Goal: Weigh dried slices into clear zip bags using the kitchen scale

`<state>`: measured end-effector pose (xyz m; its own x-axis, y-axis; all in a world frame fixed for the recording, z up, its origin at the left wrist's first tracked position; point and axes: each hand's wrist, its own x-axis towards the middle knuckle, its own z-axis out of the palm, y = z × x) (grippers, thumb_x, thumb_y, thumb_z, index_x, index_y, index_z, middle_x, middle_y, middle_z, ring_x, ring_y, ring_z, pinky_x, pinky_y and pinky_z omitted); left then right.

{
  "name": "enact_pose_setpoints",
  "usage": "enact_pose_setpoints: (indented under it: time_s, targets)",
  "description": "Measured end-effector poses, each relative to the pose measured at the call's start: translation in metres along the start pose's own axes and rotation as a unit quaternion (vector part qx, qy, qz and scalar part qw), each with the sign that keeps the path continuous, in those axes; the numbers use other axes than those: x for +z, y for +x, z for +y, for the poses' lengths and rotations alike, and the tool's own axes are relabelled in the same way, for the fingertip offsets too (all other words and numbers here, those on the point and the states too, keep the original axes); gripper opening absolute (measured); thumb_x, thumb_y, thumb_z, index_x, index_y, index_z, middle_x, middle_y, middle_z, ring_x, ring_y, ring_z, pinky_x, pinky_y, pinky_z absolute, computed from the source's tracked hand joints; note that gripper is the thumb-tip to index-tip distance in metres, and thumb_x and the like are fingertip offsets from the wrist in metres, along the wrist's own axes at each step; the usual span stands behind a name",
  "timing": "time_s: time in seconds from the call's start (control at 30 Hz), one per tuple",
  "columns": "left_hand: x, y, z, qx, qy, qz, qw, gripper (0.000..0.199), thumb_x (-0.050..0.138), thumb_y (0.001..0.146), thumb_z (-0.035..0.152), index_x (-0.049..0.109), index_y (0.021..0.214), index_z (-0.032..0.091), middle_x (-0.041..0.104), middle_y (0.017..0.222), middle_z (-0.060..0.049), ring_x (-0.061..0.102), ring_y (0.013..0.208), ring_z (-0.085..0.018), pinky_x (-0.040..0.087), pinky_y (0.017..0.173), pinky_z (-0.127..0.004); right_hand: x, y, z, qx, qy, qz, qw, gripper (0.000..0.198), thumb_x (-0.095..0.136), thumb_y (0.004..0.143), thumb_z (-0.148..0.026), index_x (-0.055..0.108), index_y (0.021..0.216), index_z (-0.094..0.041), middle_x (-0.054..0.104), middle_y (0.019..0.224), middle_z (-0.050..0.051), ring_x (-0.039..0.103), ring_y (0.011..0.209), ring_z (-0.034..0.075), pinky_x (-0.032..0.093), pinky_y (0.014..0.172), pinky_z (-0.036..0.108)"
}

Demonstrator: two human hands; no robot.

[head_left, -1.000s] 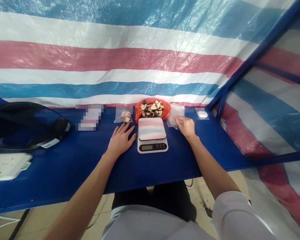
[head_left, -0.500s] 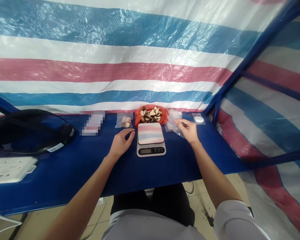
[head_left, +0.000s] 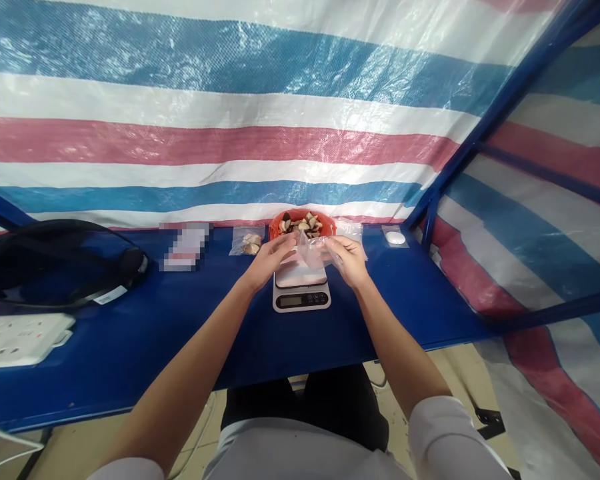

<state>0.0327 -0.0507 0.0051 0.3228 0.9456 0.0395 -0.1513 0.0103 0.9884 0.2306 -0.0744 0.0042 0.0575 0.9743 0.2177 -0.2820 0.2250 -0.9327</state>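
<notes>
Bag [head_left: 314, 253] between left hand [head_left: 271, 259] (grip unclear) and right hand [head_left: 351, 259], in the latter's pinch

No word or number can be read with certainty. On the dark panel [head_left: 302, 301] of the kitchen scale [head_left: 301, 291] there are three small round signs, too unclear to read. The white label [head_left: 107, 295] on the black strap [head_left: 83, 298] is also too small, and the paper [head_left: 186, 245] is blurred in blocks.

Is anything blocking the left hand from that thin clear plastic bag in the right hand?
Nothing visible blocks the left hand from the thin clear plastic bag; the right hand holds it above the white digital scale.
</notes>
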Motion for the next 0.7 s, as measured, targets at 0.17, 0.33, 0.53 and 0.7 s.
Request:
enact_pose_setpoints:
  time_s: [0.17,0.33,0.53,0.7]
  targets:
    - [-0.002,0.002,-0.003,-0.009,-0.021,-0.073,0.997,0.043,0.079,0.079,0.048,0.075,0.115,0.023,0.074,0.119,-0.008,0.067,0.115,-0.026,0.051,0.104,-0.041,0.001,0.005,0.012,0.018,0.026,0.000,0.999,0.039,0.083,0.068,-0.059,0.074,0.080,-0.022,0.078,0.083,0.003,0.075,0.078,0.022,0.065,0.066,0.035]
    - [-0.003,0.000,-0.003,0.009,-0.012,-0.011,1.000,0.037,0.088,0.068,0.042,0.075,0.094,0.020,0.073,0.097,-0.002,0.068,0.088,-0.017,0.054,0.085,-0.032,-0.003,0.006,0.020,0.034,0.047,0.014,0.998,0.037,0.084,0.070,-0.056,0.077,0.082,-0.022,0.078,0.085,0.003,0.074,0.080,0.020,0.063,0.064,0.030]
    - [-0.017,0.003,0.010,0.051,0.063,0.060,0.995,0.041,0.090,0.063,0.046,0.073,0.088,0.018,0.067,0.077,0.001,0.057,0.062,-0.010,0.047,0.060,-0.024,-0.012,0.009,0.008,0.093,0.029,-0.005,0.995,0.048,0.078,0.073,-0.065,0.079,0.094,-0.022,0.080,0.092,0.007,0.075,0.088,0.023,0.062,0.068,0.031]
    - [-0.032,0.009,0.030,0.081,0.175,0.038,0.981,0.046,0.084,0.067,0.053,0.076,0.094,0.016,0.070,0.077,-0.002,0.054,0.056,-0.011,0.044,0.054,-0.025,-0.009,0.019,-0.005,0.100,-0.054,-0.081,0.990,0.049,0.069,0.083,-0.064,0.077,0.107,-0.023,0.080,0.102,0.009,0.076,0.089,0.022,0.061,0.067,0.028]
